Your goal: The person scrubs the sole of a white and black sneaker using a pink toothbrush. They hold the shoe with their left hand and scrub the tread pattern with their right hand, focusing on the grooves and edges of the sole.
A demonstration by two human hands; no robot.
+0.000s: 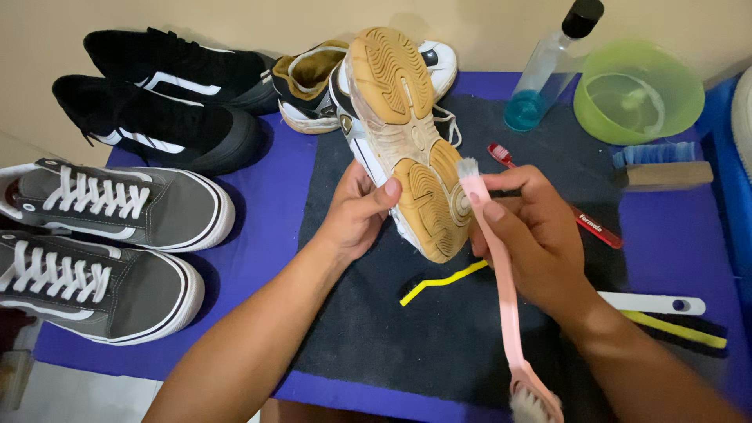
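Observation:
My left hand grips a white sneaker turned sole up, its tan gum sole facing me, thumb pressed on the sole's edge. My right hand holds a long pink double-ended brush by its handle; the small bristle head at its top touches the heel part of the sole, and the larger bristle head points toward me at the bottom. Both hands work over a dark mat on a blue table.
Black sneakers and grey sneakers lie at the left. The matching white shoe lies behind. A red toothbrush, yellow-black brush, wooden blue-bristled brush, clear bottle of blue liquid and green bowl stand right.

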